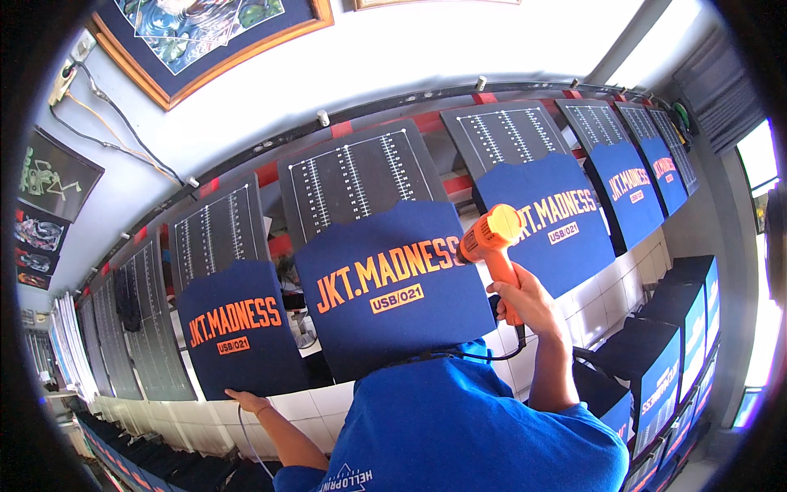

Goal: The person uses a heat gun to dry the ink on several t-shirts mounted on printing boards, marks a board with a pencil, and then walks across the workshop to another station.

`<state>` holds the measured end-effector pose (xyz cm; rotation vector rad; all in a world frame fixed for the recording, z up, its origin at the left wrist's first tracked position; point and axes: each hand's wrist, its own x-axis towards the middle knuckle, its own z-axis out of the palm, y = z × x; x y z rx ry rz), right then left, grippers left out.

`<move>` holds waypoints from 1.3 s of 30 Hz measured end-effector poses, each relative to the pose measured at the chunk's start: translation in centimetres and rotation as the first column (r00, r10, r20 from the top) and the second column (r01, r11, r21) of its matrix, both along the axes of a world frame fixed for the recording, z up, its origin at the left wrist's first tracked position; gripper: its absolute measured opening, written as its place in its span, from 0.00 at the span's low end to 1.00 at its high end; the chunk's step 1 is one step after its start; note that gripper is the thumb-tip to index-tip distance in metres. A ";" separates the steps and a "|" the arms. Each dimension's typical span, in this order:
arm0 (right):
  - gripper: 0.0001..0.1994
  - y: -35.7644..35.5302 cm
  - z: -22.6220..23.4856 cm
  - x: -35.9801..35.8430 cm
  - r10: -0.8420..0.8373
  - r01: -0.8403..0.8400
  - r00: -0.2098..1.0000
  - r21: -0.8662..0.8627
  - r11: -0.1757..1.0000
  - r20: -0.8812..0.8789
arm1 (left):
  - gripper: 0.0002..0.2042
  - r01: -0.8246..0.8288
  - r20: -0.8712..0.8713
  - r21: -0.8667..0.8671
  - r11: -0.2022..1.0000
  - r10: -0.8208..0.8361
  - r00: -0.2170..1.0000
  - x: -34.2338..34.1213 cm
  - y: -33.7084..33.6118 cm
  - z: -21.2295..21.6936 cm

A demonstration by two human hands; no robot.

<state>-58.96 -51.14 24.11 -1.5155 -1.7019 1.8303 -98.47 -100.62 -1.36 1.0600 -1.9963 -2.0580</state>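
An orange heat gun (497,232) is in my right hand (529,305), its handle wrapped by my fingers. Its nozzle points left, above the right edge of a navy fabric piece (393,328) with orange and cream print. That piece lies on a black board (365,184) marked with white scales. A black cord (500,357) hangs from the gun's handle and runs left past my shirt. My left hand (248,400) reaches to the lower edge of another printed navy piece (238,369) on the board to the left, fingers stretched out and touching that edge.
Further printed pieces (545,254) lie on boards to the right; bare boards (147,328) continue left. A dark rail (279,119) runs along the wall behind. Stacked racks of printed navy pieces (648,361) stand at right, more (147,463) at lower left. Cables (106,135) hang from the wall.
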 end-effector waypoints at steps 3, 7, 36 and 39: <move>0.20 -0.2 0.5 0.7 0.018 -0.018 0.999 -0.005 1.000 0.036 | 0.44 -0.030 0.003 -0.016 0.999 0.030 1.000 0.3 0.5 0.6; 0.19 -0.7 -0.2 1.1 0.018 -0.018 0.999 0.008 1.000 0.040 | 0.44 -0.050 -0.016 0.006 0.999 0.050 0.999 -0.2 -0.9 -0.3; 0.17 1.2 -0.4 -5.6 0.167 -0.167 0.985 0.011 0.986 -0.039 | 0.42 -0.026 -0.043 0.070 0.997 0.029 0.999 -0.5 -1.3 -1.3; 0.18 1.3 -0.4 -6.0 0.213 -0.214 0.976 -0.009 0.977 -0.042 | 0.41 -0.021 -0.030 0.070 0.997 0.023 0.999 -0.4 -1.3 -1.2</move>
